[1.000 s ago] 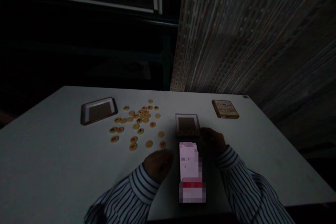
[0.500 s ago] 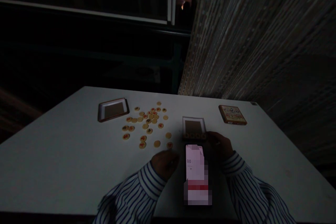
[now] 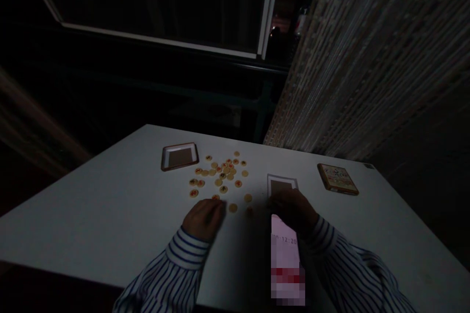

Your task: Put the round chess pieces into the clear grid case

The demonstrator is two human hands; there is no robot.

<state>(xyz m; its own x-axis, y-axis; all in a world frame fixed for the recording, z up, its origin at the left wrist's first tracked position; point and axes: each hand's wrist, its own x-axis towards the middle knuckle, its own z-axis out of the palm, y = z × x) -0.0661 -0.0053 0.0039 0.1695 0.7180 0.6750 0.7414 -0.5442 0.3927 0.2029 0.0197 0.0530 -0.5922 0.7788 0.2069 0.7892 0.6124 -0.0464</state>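
My left hand [image 3: 203, 219] is closed at the near edge of a loose scatter of round wooden Chinese chess pieces [image 3: 222, 176], marked in red or black or showing plain backs. Its fingers are curled beside a red-marked piece [image 3: 215, 197]; anything inside them is hidden. My right hand [image 3: 295, 210], also closed, lies over the near side of a small white-rimmed tray [image 3: 282, 177]. Its fingers cover the tray's front row, and in the dim light I cannot make out what they grip. Below it a lit phone [image 3: 285, 254] shows a running timer.
A brown-edged box part [image 3: 179, 155] lies at the far left of the white table [image 3: 117, 215]. On the right is a closed box [image 3: 337, 179] with a printed lid. A string curtain [image 3: 330, 83] hangs behind the right far edge.
My left hand has moved left and forward to the near pieces. My right hand has shifted left over the tray's front, covering the row of pieces there. The view has turned slightly.
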